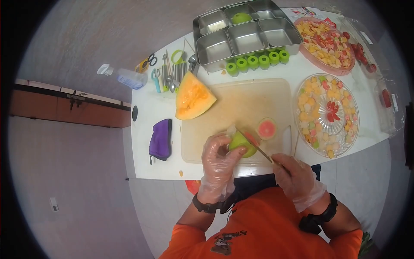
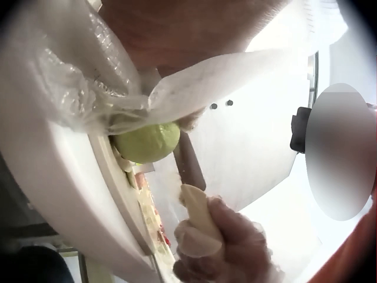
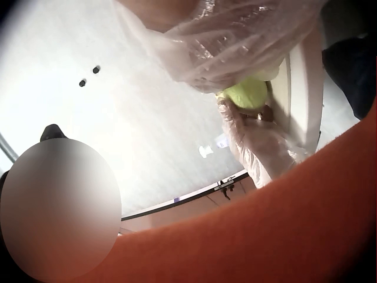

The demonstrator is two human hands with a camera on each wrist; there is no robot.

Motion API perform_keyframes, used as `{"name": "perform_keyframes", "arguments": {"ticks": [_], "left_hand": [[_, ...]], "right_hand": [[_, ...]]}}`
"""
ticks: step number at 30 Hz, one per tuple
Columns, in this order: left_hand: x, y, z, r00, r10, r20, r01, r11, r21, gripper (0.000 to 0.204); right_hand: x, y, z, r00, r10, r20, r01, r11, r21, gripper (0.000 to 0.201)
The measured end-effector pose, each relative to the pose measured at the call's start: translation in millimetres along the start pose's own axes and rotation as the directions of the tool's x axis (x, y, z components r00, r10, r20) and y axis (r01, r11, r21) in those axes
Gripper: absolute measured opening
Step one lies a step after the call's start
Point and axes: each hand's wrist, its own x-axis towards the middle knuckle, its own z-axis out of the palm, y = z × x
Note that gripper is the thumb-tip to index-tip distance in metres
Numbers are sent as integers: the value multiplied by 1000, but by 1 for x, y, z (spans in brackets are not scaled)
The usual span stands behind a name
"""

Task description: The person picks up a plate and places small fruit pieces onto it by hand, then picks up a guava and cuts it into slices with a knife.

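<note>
Over the near part of the cutting board [image 1: 233,103], my gloved left hand [image 1: 219,166] grips a green-skinned guava [image 1: 241,146]. My right hand [image 1: 296,176], also in a clear plastic glove, holds a knife by its handle [image 2: 201,215]. The knife's blade [image 1: 259,151] lies against the guava's right side, where some pink flesh shows. Beside it on the board rests a cut guava piece [image 1: 266,128], its pink face up. In the right wrist view the guava [image 3: 247,94] sits between both hands, with the blade mostly hidden by the right glove.
A melon wedge [image 1: 194,97] lies on the board's far left corner. Behind stand a steel compartment tray [image 1: 207,64] and several green-topped cutters [image 1: 252,62]. Fruit platters [image 1: 302,125] stand at right. Tools, a spray bottle [image 1: 131,79] and a purple pouch [image 1: 161,139] are at left.
</note>
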Motion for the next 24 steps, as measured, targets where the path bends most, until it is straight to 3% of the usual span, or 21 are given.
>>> {"name": "perform_keyframes", "arguments": {"ticks": [1, 3, 6, 9, 16, 24], "left_hand": [[0, 4, 2, 1000, -1, 0, 1, 1000, 2, 33], [-2, 12, 6, 964, -265, -35, 259, 958, -127, 36], [0, 22, 9, 926, -376, -32, 367, 917, -159, 37], [0, 15, 9, 945, -326, -32, 321, 941, -103, 37], [3, 22, 15, 934, -354, -41, 350, 934, -78, 37], [4, 19, 12, 935, -355, 20, 353, 920, -170, 38]], "right_hand": [[1, -2, -2, 1000, 1, 1, -1, 1000, 2, 23], [2, -6, -5, 994, 85, 71, -88, 995, 49, 22], [1, -2, -1, 999, 48, 21, -48, 999, 10, 21], [0, -3, -2, 998, 51, 43, -50, 998, -31, 20], [1, -4, 0, 985, 161, 65, -158, 987, -41, 20], [5, -4, -2, 981, 178, 76, -177, 984, -19, 18]]}}
